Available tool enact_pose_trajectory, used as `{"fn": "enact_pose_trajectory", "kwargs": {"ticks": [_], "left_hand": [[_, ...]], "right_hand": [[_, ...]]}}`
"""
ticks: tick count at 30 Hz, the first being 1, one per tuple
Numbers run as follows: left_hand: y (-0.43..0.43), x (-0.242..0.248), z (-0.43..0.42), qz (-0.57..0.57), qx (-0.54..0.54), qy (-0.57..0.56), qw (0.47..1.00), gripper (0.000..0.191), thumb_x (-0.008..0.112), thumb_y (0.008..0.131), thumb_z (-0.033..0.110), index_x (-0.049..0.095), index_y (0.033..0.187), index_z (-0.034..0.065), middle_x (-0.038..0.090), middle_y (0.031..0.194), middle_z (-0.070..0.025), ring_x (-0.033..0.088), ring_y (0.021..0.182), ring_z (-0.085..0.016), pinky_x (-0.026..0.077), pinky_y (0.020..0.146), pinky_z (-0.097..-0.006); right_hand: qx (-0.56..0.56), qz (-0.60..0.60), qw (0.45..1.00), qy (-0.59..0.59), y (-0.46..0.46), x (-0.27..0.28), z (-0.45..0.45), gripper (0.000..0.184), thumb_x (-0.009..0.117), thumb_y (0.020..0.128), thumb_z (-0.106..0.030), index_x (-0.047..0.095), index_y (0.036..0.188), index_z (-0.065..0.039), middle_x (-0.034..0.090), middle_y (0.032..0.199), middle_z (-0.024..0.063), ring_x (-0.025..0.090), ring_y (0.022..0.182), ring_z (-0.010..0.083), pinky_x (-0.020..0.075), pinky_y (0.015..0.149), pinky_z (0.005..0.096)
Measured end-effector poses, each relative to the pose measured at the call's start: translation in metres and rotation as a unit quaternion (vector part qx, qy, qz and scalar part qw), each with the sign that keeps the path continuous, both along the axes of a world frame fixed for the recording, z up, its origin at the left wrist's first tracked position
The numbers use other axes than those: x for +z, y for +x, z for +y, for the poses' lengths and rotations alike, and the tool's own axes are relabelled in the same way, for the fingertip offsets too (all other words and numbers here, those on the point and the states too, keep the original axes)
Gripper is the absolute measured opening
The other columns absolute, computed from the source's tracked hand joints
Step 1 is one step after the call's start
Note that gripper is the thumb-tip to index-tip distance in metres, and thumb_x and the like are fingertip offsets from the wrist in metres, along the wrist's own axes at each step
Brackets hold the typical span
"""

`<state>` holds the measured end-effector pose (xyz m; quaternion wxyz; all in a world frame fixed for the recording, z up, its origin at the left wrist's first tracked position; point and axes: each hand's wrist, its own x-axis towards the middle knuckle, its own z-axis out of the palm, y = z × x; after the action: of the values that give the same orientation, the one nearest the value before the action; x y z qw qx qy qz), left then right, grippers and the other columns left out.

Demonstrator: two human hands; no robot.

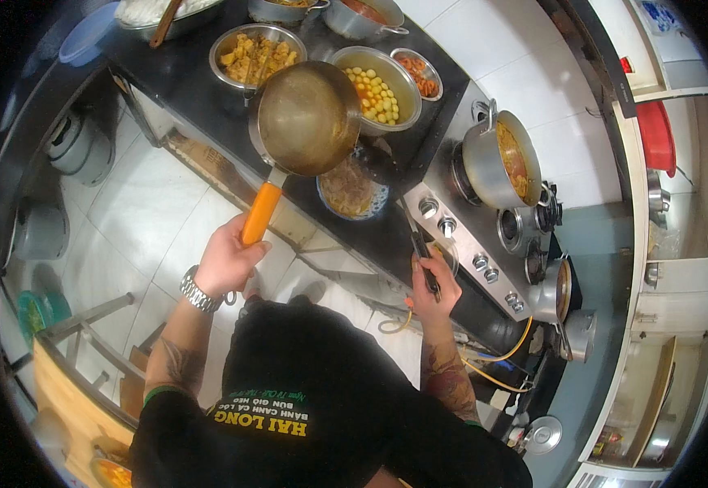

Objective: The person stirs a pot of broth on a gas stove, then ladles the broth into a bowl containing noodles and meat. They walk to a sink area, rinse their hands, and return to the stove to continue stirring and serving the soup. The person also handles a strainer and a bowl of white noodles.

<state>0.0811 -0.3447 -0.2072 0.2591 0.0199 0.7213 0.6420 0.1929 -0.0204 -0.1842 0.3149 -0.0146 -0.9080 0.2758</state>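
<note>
My left hand (227, 256) is closed around the orange handle of a wok (305, 119), which is raised over the black counter and tilted. In my right hand (436, 283) is the dark handle of a ladle (421, 244); its dark head lies over a blue-patterned plate (354, 194) of cooked food, just below the wok. Behind the wok stand a metal bowl of yellow chunks (256, 56), partly hidden, and a pot of small pale eggs or balls in orange liquid (381, 91). A small bowl of orange shrimp-like pieces (416, 73) sits beside that pot.
A tall pot (494, 161) of food stands on the gas stove (470, 244), its knobs facing me. Further right along the stove is a saucepan (552, 290). More pots line the counter's far side. At lower left is a metal-framed wooden table (64, 390). Yellow hoses hang below the stove.
</note>
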Motion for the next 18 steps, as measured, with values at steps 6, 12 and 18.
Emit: {"fn": "enact_pose_trajectory", "kwargs": {"ticks": [6, 12, 18], "left_hand": [[0.005, -0.004, 0.008, -0.035, 0.007, 0.033, 0.999, 0.037, 0.062, 0.085, 0.009, 0.051, 0.119, -0.0003, 0.053, 0.066, 0.0021, 0.049, 0.044, -0.007, 0.04, 0.04, -0.0226], [0.032, 0.011, 0.018, -0.04, -0.037, 0.028, 0.998, 0.021, 0.061, 0.085, 0.007, 0.051, 0.103, 0.0014, 0.052, 0.061, 0.0017, 0.05, 0.042, -0.009, 0.043, 0.039, -0.0236], [0.084, 0.032, 0.075, -0.07, -0.15, 0.046, 0.985, 0.038, 0.058, 0.081, 0.002, 0.05, 0.118, -0.0002, 0.057, 0.066, -0.0033, 0.053, 0.044, -0.013, 0.047, 0.041, -0.0272]], "right_hand": [[0.018, -0.01, 0.999, -0.028, 0.007, -0.004, 0.004, 0.009, 0.07, 0.076, 0.005, 0.067, 0.084, 0.003, 0.069, 0.088, 0.0165, 0.068, 0.096, 0.0296, 0.0525, 0.085, 0.0369], [-0.135, 0.12, 0.876, -0.448, 0.043, 0.015, 0.052, 0.019, 0.067, 0.086, -0.003, 0.055, 0.101, 0.0, 0.066, 0.086, 0.0161, 0.07, 0.073, 0.0234, 0.0589, 0.064, 0.0314], [-0.214, 0.336, 0.726, -0.561, 0.164, 0.057, 0.175, 0.02, 0.063, 0.09, -0.017, 0.052, 0.104, -0.006, 0.061, 0.079, 0.0096, 0.066, 0.058, 0.0218, 0.0565, 0.051, 0.0303]]}}
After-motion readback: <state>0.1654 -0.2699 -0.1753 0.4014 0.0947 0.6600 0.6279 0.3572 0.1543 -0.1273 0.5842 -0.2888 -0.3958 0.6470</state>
